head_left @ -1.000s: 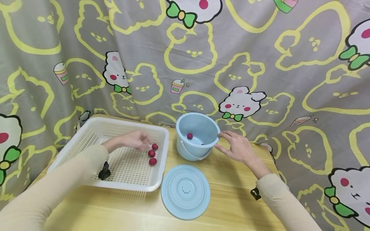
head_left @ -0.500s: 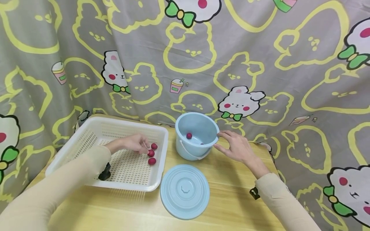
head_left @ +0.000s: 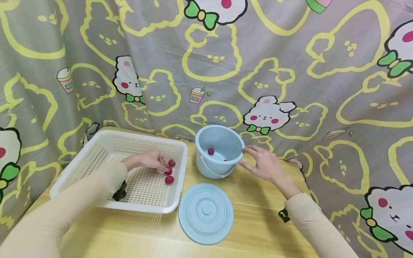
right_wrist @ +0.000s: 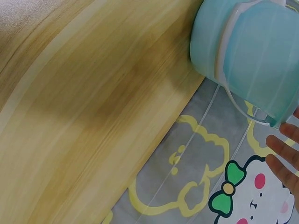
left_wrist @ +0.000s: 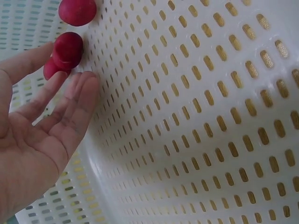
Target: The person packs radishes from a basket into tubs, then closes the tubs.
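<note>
Inside a white slotted basket (head_left: pixel 109 205), my left hand (head_left: pixel 151 160) reaches for its right end, where three small round red balls lie in a row. Thumb and forefinger pinch the middle red ball (left_wrist: pixel 68 49); the other fingers stay extended. The near red ball (head_left: pixel 169 179) and the far red ball (head_left: pixel 171 163) lie on either side. My right hand (head_left: pixel 264 163) touches the right rim of a light blue bucket (head_left: pixel 211 168), fingers fairly straight and apart. In the bucket sit one red ball (head_left: pixel 210 151) and a sliver of another, mostly hidden by the near wall.
A round light blue lid (head_left: pixel 205 214) lies on the wooden table (head_left: pixel 258 229) in front of the bucket, close to the basket's corner. The bucket's white handle (head_left: pixel 209 168) hangs down its front. A grey patterned curtain (head_left: pixel 222 46) rises directly behind the table.
My left hand has moved slightly right and closed its thumb and forefinger on the middle red ball. My right hand stays at the bucket's rim.
</note>
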